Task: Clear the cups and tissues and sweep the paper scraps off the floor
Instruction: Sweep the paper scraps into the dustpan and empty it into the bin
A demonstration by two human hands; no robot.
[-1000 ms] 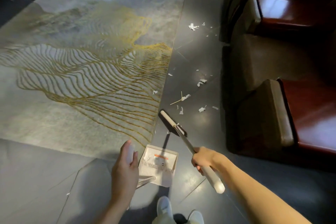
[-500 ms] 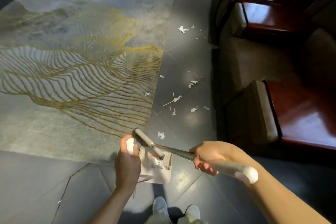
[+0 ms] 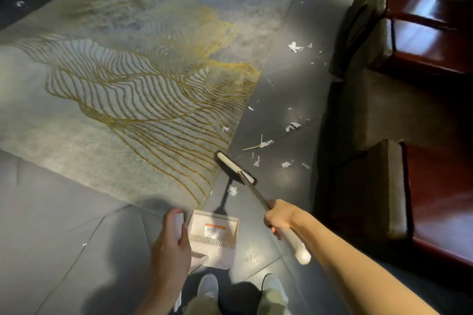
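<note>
Head view, looking down on grey floor tiles (image 3: 289,79). At centre, the broom (image 3: 254,193) is gripped by the right hand (image 3: 279,217), with the fingers curled round the upper part of its shaft. Its brush head (image 3: 235,167) is set at the edge of the patterned rug (image 3: 115,89), ahead and to the left of that hand. Below it, the dustpan (image 3: 215,235) is held by the left hand (image 3: 170,240), whose fingers are closed round the white handle. The pan is placed low in front of the person's shoes (image 3: 208,286), near the rug's corner; whether it touches the floor cannot be told. One paper scrap (image 3: 232,190) is seen between brush head and dustpan. Further paper scraps (image 3: 291,126) are scattered on the tiles beyond the brush, between the rug and the upholstered seats (image 3: 371,115) at right. More are seen farther up the aisle.
</note>
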